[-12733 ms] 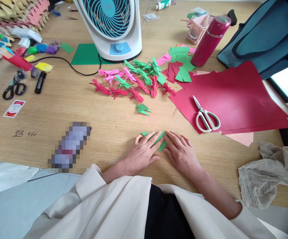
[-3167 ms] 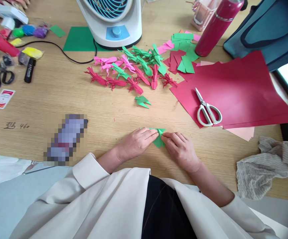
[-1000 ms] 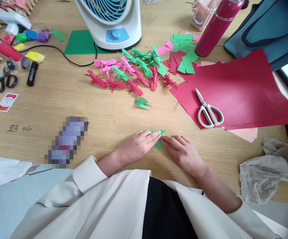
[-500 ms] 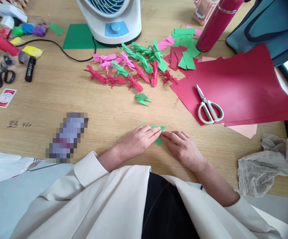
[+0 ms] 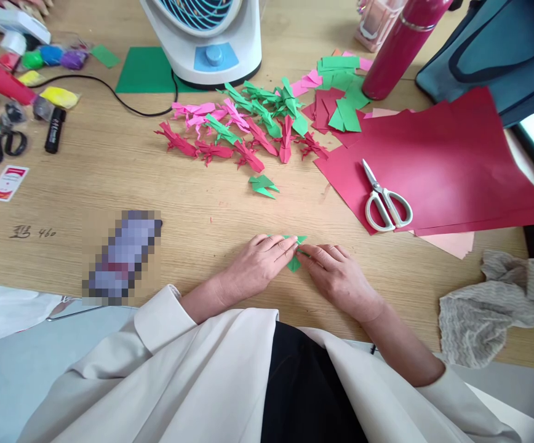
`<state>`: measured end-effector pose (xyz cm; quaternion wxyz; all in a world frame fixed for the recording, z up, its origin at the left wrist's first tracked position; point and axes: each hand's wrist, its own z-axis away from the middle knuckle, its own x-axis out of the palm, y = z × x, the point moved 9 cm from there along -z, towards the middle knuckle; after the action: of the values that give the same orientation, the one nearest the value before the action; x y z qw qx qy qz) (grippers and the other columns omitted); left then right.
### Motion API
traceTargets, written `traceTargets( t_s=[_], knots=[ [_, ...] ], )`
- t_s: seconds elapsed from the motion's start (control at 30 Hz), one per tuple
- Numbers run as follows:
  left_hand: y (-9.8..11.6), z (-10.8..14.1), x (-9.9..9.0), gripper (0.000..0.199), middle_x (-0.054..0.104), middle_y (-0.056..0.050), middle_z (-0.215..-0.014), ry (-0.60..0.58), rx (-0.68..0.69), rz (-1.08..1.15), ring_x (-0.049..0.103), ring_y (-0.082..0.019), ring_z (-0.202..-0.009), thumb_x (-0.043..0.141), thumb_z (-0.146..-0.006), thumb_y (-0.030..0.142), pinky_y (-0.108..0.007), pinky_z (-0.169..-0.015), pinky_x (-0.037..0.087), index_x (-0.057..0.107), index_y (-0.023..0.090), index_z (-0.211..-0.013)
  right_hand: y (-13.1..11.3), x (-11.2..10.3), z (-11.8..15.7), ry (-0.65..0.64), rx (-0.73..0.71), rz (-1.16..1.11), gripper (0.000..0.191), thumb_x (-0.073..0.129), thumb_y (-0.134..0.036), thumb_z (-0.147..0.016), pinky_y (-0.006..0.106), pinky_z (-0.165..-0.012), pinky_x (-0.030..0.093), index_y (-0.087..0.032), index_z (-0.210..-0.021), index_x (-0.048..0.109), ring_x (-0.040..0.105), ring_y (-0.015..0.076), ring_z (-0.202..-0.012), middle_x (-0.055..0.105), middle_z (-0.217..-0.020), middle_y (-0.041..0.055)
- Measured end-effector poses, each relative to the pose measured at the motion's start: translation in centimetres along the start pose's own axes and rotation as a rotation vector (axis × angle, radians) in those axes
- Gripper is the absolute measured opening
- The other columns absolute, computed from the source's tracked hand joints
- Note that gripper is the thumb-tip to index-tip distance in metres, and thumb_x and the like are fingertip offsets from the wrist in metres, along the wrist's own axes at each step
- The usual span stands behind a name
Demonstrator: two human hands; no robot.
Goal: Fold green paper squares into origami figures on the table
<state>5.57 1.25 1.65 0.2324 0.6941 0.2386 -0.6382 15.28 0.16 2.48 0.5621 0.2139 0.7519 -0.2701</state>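
While the left hand (image 5: 256, 266) lies with its fingers straight and close together over a small piece of green paper (image 5: 293, 264), the right hand (image 5: 341, 280) curls in from the other side, thumb and fingertips closed on the paper's edge. The paper rests on the wood-grained tabletop (image 5: 184, 197), under and between the fingertips of both hands, its lower end narrowing to a point; the fingers cover most of it, so its full shape, and whether the left thumb pinches it too, cannot be told. Just beyond the grip lies a folded green piece (image 5: 262, 183) with pointed prongs. Past that, crisp folded paper figures (image 5: 286, 141) in red, pink and green crowd together, spiky with thin limbs, and behind them stands a smooth white fan (image 5: 248, 52) with a round blue knob. To the right of the grip and a little beyond, scissors (image 5: 374, 198) with looped white handles and metal blades lie on broad, flat red sheets (image 5: 451, 166). Farther right, a crinkled, striped beige cloth (image 5: 479, 317) lies rumpled at the table edge.
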Motion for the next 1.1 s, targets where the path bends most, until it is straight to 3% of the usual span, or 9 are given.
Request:
traceTargets(
  t_s=[0.53,0.97,1.1],
  knots=[
    [-0.1,-0.3,0.1,0.041,0.054,-0.011,-0.145,-0.009,0.005,0.020,0.051,-0.022,-0.123,0.042,-0.098,0.011,-0.038,-0.098,0.042,0.052,0.014,-0.137,0.0,-0.3,0.1,-0.036,0.006,-0.043,0.038,0.041,-0.008,-0.098,0.042,-0.084,0.049,-0.010,-0.134,0.055,0.058,0.0260,-0.102,0.065,-0.124,0.0156],
    [-0.2,-0.2,0.0,0.042,0.052,-0.010,-0.148,-0.028,0.015,0.029,0.050,-0.023,-0.125,0.044,-0.095,0.009,-0.038,-0.098,0.043,0.052,0.015,-0.136,0.5,-0.9,2.3,-0.003,-0.015,-0.136,0.039,0.047,-0.008,-0.096,0.043,-0.088,0.051,-0.012,-0.133,0.056,0.059,0.0269,-0.109,0.064,-0.127,0.0155],
    [0.0,-0.2,-0.1,0.038,0.053,-0.009,-0.146,-0.009,0.030,0.033,0.051,-0.024,-0.125,0.046,-0.097,0.012,-0.039,-0.099,0.045,0.055,0.017,-0.133,0.9,-1.4,2.1,0.024,0.008,-0.178,0.034,0.047,-0.009,-0.096,0.041,-0.084,0.052,-0.013,-0.127,0.061,0.061,0.0246,-0.099,0.068,-0.116,0.0139]
  ],
)
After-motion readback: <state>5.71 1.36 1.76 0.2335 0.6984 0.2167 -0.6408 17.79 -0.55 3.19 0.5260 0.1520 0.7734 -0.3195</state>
